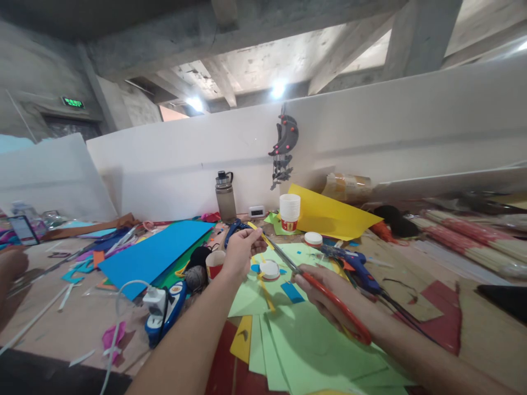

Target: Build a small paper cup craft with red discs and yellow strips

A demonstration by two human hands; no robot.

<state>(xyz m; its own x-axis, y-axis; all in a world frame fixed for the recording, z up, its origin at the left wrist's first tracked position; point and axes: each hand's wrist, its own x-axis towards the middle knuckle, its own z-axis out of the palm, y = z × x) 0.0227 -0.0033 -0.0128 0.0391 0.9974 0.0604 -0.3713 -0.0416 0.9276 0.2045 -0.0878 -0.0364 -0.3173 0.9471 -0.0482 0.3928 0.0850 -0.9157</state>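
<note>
My left hand (242, 249) pinches a narrow yellow paper strip (252, 225) between thumb and fingertips. Wrapped round the red handles of a pair of scissors (348, 312) is my right hand (323, 288). The scissor blades point toward the strip, close to my left fingertips; whether they touch it I cannot tell. Beneath my hands, on light green paper sheets (325, 343), lies a white round cup piece (270, 269) with blue paper bits at its sides and yellow strips near it. A blue paper rectangle (292, 292) lies just left of my right hand.
A blue glue gun (364, 271) lies to the right, stacked paper cups (290, 211) stand behind. Yellow card (333, 216), a bottle (225, 197), blue card (156, 252) and a power strip (164, 318) surround the work. Another person's hand (12, 266) shows at far left.
</note>
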